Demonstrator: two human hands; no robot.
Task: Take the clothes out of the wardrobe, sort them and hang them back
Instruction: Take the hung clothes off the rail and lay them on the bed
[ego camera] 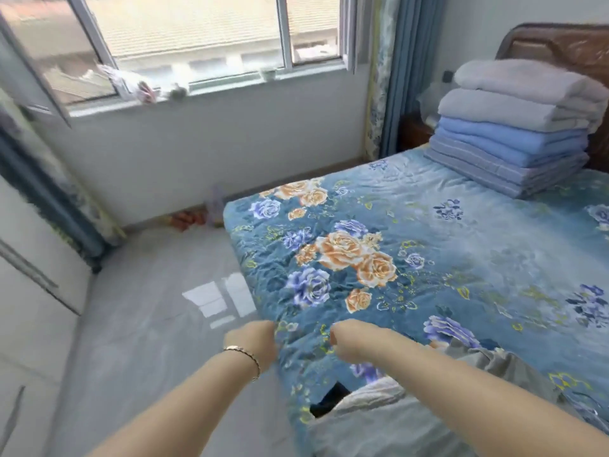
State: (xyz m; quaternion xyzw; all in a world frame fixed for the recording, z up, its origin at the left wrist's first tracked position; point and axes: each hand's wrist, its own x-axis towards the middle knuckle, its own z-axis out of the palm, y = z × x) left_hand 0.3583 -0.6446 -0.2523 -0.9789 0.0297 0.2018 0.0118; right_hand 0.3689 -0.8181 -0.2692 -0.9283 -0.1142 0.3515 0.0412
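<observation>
My left hand point(255, 339) and my right hand point(351, 341) reach out side by side over the near corner of the bed point(445, 258). Seen from behind, both have the fingers curled under, and nothing shows in either. A thin bracelet sits on my left wrist. Under my right forearm several clothes lie on the floral blue cover: a grey garment point(497, 361), a white one point(372, 399) and a bit of black cloth point(329, 404). The white wardrobe point(29, 275) stands along the left edge, its doors closed.
A stack of folded blankets point(514, 133) sits at the head of the bed by the brown headboard. Grey floor point(148, 308) runs between wardrobe and bed. A window point(197, 44) with blue curtains fills the far wall, with small items on the floor below it.
</observation>
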